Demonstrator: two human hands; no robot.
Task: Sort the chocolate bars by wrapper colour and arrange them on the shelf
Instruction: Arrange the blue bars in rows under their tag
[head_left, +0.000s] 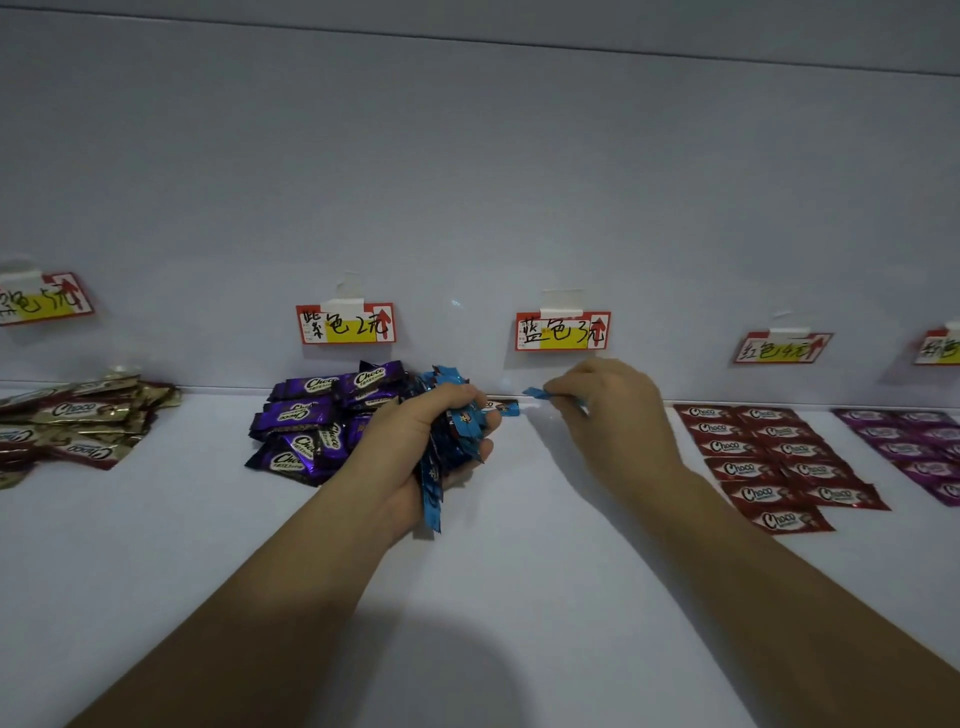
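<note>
Blue bars (447, 457) bunched in my left hand (415, 441)'s curled grip; my right hand (608, 400) pinches one blue bar (545, 396) above shelf (519, 571), under blue label (562, 331).

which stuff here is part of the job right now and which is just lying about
In the job: blue bars gripped in the left hand; one blue bar pinched by the right hand; price label behind them.
Lying by for now: purple heap; gold heap; red rows; pink rows.
</note>
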